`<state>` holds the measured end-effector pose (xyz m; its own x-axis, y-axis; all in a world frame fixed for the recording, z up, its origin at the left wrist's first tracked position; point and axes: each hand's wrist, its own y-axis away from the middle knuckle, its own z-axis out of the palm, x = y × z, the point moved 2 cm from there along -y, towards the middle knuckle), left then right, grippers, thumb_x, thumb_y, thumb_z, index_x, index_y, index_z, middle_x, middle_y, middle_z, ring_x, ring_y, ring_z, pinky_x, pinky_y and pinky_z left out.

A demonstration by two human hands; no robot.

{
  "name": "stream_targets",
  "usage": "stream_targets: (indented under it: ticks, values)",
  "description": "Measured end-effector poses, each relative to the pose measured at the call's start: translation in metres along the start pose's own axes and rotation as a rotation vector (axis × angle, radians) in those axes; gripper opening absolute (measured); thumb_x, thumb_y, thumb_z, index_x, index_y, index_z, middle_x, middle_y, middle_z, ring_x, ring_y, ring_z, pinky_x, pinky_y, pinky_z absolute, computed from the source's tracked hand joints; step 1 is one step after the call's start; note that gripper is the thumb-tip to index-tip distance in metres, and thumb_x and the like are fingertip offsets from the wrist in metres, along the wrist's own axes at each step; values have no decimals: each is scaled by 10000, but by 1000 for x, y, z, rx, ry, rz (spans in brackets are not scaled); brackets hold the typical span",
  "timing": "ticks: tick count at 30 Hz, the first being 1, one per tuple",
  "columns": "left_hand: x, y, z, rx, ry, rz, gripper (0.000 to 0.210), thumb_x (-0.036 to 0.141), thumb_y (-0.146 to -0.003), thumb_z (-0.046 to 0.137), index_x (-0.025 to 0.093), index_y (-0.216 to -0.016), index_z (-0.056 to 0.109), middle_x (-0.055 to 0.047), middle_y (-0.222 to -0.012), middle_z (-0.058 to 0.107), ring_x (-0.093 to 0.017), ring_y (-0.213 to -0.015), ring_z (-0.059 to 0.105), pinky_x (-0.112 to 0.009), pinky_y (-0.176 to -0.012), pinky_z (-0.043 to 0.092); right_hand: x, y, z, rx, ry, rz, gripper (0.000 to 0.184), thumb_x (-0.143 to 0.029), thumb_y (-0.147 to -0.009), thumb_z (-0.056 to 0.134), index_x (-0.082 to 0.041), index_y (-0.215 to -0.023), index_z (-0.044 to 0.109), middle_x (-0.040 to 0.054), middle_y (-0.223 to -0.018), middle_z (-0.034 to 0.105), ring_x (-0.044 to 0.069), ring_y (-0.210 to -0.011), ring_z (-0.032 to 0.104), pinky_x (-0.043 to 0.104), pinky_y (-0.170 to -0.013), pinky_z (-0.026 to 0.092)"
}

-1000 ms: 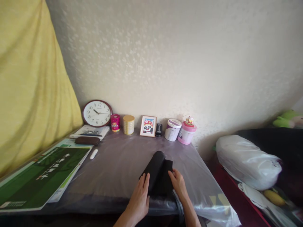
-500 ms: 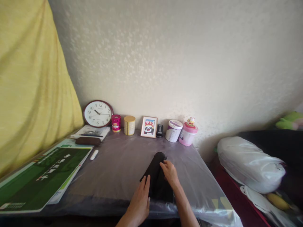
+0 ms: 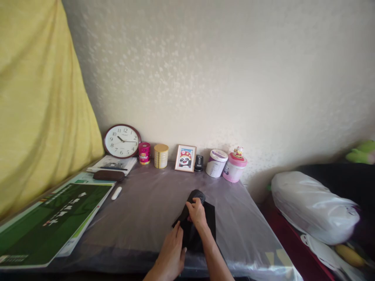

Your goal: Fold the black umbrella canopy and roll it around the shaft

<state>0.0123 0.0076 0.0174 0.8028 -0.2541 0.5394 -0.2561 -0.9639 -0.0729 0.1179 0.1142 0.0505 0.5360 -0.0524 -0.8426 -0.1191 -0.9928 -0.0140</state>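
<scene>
A black, thin, cloth-like item (image 3: 209, 218) lies near the front of the table, partly spread flat on its right side, with a rounded, shinier bulge at its far end. Whether it is a bag or another kind of folded fabric, I cannot tell. My right hand (image 3: 197, 212) is closed on the black material just below that bulge, fingers bent in a pinch. Along the item's left edge rests my left hand (image 3: 172, 249), its fingers stretched out and the thumb apart. The part of the item beneath both hands is hidden.
A plastic-covered table (image 3: 140, 218) carries green books (image 3: 55, 222), a brown case (image 3: 109, 175) and a white stick-like object (image 3: 116, 193) at left. A clock (image 3: 122, 141), cans, a picture frame (image 3: 185, 158) and tubs line the wall. A white bag (image 3: 313, 207) lies at right.
My right hand has moved left across the black item, and a flat part now shows to its right. My left hand stays at the left edge, slightly lower.
</scene>
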Motion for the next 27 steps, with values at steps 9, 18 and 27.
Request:
stream_targets:
  ticks: [9,18,27]
  values:
    - [-7,11,-2,156,81,-8,799,164,-738,433,112,-1402,-7,-177,-1389,380,-252,-1272,396,-450,-1024,372,-5,0,1,-188,-19,-32,163,-209,-816,468,-150,-968,483,-10,-647,692,64,-342,510,165,-369,385]
    - [15,6,-16,270,-159,195,750,142,-706,496,224,-1392,205,-115,-1466,266,-302,-1338,264,-543,-1042,318,-12,4,-1,-235,35,-122,97,-221,-830,468,-191,-846,559,-21,-681,699,70,-423,572,162,-455,416]
    - [-5,1,22,332,-88,199,812,30,-718,346,190,-1418,-34,-153,-1455,270,-264,-1319,316,-474,-1013,397,-17,39,-12,-125,257,-668,217,-252,-886,461,-238,-896,677,17,-860,706,152,-927,608,257,-858,422]
